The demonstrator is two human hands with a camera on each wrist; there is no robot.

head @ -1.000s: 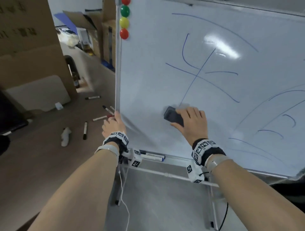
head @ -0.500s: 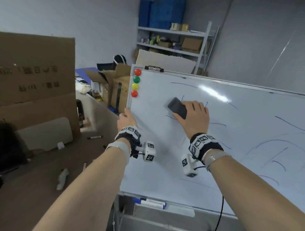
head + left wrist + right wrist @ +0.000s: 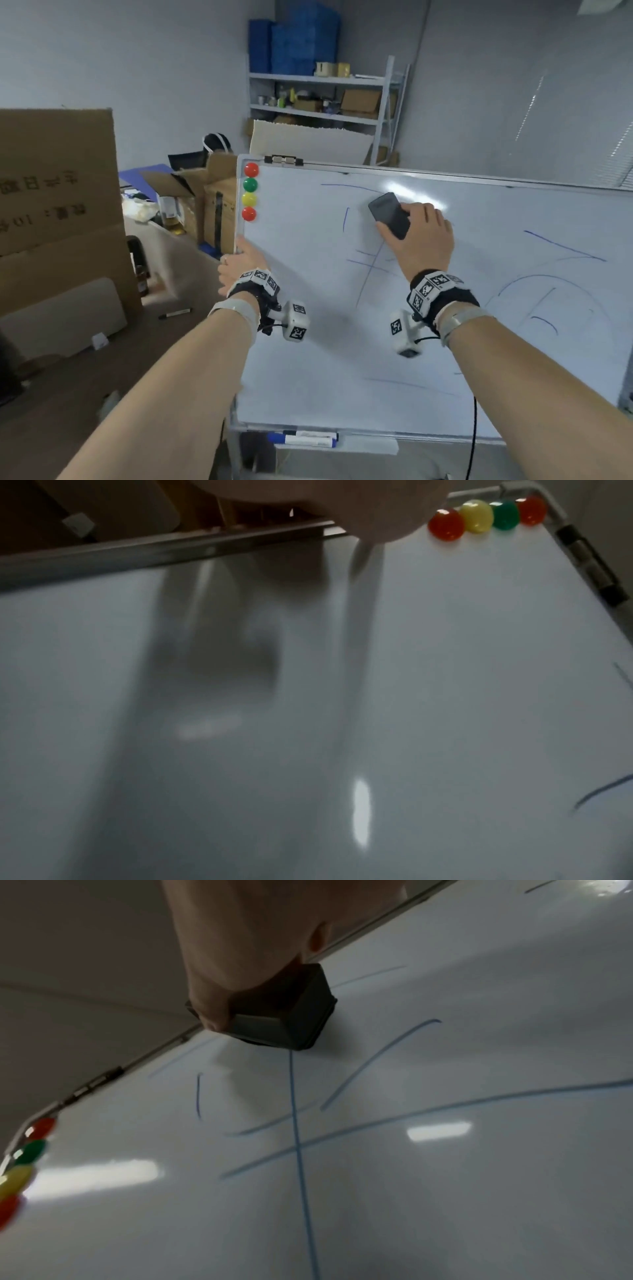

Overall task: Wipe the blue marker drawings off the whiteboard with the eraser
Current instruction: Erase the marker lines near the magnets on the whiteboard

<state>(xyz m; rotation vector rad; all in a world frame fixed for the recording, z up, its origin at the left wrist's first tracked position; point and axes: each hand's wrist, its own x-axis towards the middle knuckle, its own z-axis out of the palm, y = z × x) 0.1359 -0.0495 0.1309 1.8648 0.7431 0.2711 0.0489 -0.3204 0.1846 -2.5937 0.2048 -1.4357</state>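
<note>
A whiteboard (image 3: 308, 342) on a stand carries thin blue marker lines (image 3: 561, 246) across its middle and right. My right hand (image 3: 421, 236) grips a dark grey eraser (image 3: 388, 214) and presses it flat on the board near the top edge. In the right wrist view the eraser (image 3: 284, 1015) sits at the upper end of a long straight blue line (image 3: 299, 1150). My left hand (image 3: 239, 265) holds the board's left edge below the coloured magnets; its fingers wrap behind the frame out of sight.
Several round magnets (image 3: 250, 192) run down the board's top left corner. A blue marker (image 3: 301, 438) lies in the tray under the board. Cardboard boxes (image 3: 58, 178) and a table with a black marker (image 3: 174, 313) stand to the left, with shelving (image 3: 322, 99) behind.
My right hand has slid the eraser up the board from low on the long line to near the top edge. My left hand has shifted higher on the left frame. The view tilted upward.
</note>
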